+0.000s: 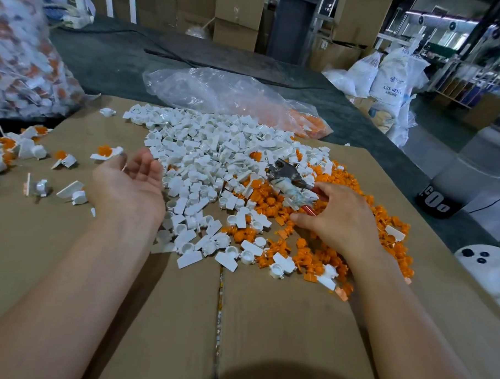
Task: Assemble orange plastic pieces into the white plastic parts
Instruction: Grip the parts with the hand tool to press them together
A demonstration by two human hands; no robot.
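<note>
A big heap of white plastic parts (204,164) covers the middle of the cardboard, and a heap of orange plastic pieces (274,204) lies to its right. My left hand (128,184) is palm up at the white heap's left edge, fingers relaxed and holding nothing. An assembled white part with an orange insert (105,153) sits just past its fingertips. My right hand (336,213) lies palm down on the orange heap, fingers curled around the red handles of metal pliers (283,176), whose head points up-left.
Several assembled pieces (38,151) are scattered at the left on the cardboard sheet (266,319). A clear bag of orange pieces (309,123) lies behind the heaps. A large bag of finished parts (25,59) stands at the far left. Sacks (390,86) and boxes stand beyond.
</note>
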